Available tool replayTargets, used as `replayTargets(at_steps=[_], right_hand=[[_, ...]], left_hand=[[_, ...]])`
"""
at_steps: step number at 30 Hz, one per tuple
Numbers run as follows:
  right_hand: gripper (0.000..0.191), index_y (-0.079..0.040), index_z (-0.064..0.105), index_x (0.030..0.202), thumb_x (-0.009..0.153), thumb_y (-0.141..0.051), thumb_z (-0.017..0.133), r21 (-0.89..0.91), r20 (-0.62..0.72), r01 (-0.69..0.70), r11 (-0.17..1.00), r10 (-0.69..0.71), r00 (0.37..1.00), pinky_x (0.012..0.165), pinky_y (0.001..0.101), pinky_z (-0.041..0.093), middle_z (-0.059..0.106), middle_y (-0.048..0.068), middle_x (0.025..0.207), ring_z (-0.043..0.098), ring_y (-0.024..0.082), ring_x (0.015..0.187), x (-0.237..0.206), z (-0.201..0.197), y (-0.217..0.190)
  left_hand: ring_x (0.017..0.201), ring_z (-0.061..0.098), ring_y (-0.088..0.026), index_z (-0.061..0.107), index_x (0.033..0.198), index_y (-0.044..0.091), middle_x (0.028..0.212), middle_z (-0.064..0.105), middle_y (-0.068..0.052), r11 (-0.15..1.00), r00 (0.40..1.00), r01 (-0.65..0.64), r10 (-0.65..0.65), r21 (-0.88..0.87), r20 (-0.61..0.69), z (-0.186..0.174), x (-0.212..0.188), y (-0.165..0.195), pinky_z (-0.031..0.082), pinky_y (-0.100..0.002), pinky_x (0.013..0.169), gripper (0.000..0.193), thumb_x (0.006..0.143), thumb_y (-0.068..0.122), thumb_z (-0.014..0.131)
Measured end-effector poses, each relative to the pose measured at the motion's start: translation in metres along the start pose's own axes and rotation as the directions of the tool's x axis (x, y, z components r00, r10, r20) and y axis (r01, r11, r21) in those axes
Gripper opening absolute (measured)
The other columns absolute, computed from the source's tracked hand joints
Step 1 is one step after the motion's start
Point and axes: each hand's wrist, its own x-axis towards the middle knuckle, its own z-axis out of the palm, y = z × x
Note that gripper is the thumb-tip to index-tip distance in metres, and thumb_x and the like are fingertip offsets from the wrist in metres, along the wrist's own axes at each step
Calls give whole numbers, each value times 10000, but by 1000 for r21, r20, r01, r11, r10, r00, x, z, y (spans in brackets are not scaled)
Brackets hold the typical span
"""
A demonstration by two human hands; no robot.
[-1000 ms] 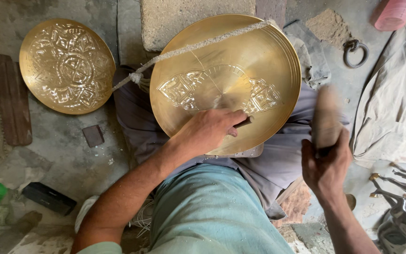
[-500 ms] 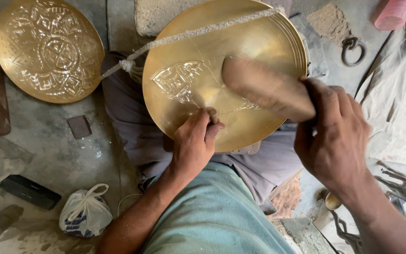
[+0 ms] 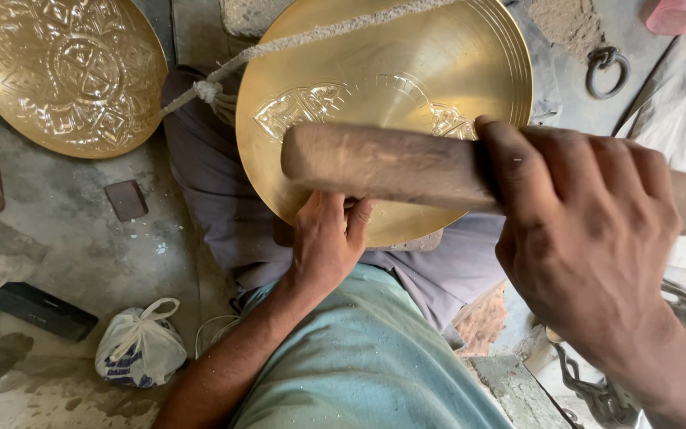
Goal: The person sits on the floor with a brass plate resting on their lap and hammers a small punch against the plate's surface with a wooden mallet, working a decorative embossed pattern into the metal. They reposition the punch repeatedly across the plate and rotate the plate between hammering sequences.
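A round brass plate (image 3: 406, 71) with an engraved band rests on my lap, tied down by a pale rope (image 3: 311, 36) across its top. My left hand (image 3: 327, 238) is closed at the plate's lower edge; what it grips is hidden under the wooden mallet (image 3: 383, 163). My right hand (image 3: 581, 230) grips that thick wooden mallet, which lies across the plate close to the camera. A second brass plate (image 3: 61, 71), fully engraved, lies on the floor at the upper left.
A white plastic bag (image 3: 140, 349) and a dark block (image 3: 41, 310) lie on the concrete floor at the left. A small dark tile (image 3: 126, 199) sits near the engraved plate. A metal ring (image 3: 603, 67) lies at the upper right; chain (image 3: 597, 393) at the lower right.
My right hand has swung the mallet from beside my leg up and across the plate, closer to the camera. The view has shifted down and left. My left hand stays at the plate.
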Motion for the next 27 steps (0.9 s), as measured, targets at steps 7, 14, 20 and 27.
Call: replayTargets(at_steps=[7,14,20,27], right_hand=[[457,-110,617,1459,1009,-85,690,146,-15,-104,984,108,994,915,350,511,709,82,1077,677,232,951,-9,10,7],[334,-181,665,1328,1009,-98,719,-71,-15,79,994,-80,997,877,333,505,733,16,1036,685,185,931,-27,34,27],[466,-159,669,1372,932,-17,728,9,35,-85,996,85,996,883,370,485,741,58,1107,700,233,951,-54,55,39],[513,-69,697,1179,675,30,701,70,36,-288,955,286,957,734,425,526,727,119,946,688,298,811,-93,85,41]], left_hand=[[863,676,-388,559,1120,-18,959,650,-178,1000,1000,-26,27,11,-14,2,1,2,532,-488,725,217,1049,163,654],[898,659,-408,572,1125,21,996,652,-176,985,989,-145,148,94,-26,16,1,-4,531,-495,753,188,1031,158,658],[855,680,-385,570,1059,21,947,662,-165,996,983,-64,52,65,173,16,21,0,539,-484,718,282,979,231,740],[939,740,-326,599,1173,70,1045,709,-127,988,850,-153,127,9,512,9,69,24,607,-427,748,243,949,108,683]])
